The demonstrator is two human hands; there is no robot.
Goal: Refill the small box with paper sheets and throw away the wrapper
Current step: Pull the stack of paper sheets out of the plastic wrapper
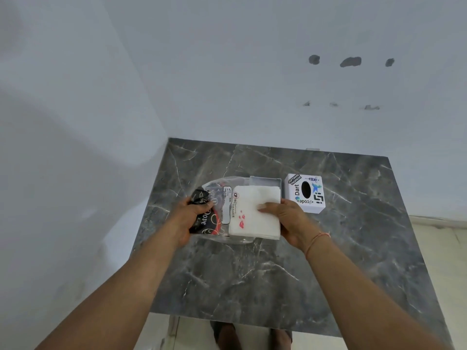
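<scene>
Left hand (193, 218) grips wrapper (217, 210); right hand (285, 218) perhaps pulling paper sheets (255, 213)

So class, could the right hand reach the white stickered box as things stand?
Probably yes: the stickered box stands just beyond the right hand with nothing between, though that hand is gripping the tissue stack.

White paper sheets (260, 213), clear wrapper (219, 205) with black-red print; grey veined marble table (252, 274)
</scene>
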